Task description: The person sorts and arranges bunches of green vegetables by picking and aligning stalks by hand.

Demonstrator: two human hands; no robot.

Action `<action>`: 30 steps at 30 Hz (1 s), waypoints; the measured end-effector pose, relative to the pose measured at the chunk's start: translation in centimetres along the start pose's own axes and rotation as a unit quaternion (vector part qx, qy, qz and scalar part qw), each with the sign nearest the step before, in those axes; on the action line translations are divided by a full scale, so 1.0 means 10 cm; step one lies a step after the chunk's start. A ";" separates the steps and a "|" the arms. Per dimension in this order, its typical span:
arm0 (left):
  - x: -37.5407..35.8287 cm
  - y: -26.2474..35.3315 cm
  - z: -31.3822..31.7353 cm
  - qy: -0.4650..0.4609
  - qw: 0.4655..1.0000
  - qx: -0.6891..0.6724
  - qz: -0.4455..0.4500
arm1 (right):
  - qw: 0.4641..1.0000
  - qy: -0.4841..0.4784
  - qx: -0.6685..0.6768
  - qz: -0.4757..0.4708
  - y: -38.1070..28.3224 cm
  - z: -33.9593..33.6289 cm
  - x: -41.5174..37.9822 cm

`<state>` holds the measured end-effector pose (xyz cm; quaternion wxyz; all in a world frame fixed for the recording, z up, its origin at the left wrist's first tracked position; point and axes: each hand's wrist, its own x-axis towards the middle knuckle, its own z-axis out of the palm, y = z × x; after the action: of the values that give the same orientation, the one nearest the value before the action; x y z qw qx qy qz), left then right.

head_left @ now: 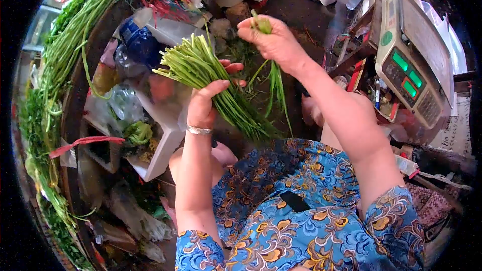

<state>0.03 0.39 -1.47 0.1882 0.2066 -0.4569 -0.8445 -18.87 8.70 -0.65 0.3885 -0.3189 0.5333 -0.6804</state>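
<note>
My left hand is wrapped round a thick bunch of long green stalks, its thumb across the near side and fingertips showing behind. The pale cut ends fan out to the upper left, and the thin darker tips point down toward my lap. Up and to the right, my right hand is closed on a few loose green stalks, whose limp ends hang below the fist. A small tuft pokes out above its fingers. The two hands are apart.
Long green vegetables lie along the curved stand at left, with a red tie at its edge. A digital scale stands at right. Red plastic strings, a blue plastic item and a white foam box sit ahead and left.
</note>
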 end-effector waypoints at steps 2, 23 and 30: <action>0.01 -0.02 0.01 -0.013 1.000 -0.009 0.002 | 0.999 -0.024 0.030 0.012 0.00 0.09 -0.03; -0.07 0.02 -0.16 0.135 0.988 0.025 -0.063 | 0.971 0.206 0.053 -0.107 -0.18 -0.62 0.17; -0.06 -0.02 -0.12 0.111 0.990 0.037 -0.078 | 0.909 0.229 -0.265 -0.227 -0.04 -0.47 0.22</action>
<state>1.20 -0.04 -2.14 0.1640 0.3406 -0.4464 -0.8111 -24.06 9.09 -1.30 -0.0077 -0.3583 0.6811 -0.6385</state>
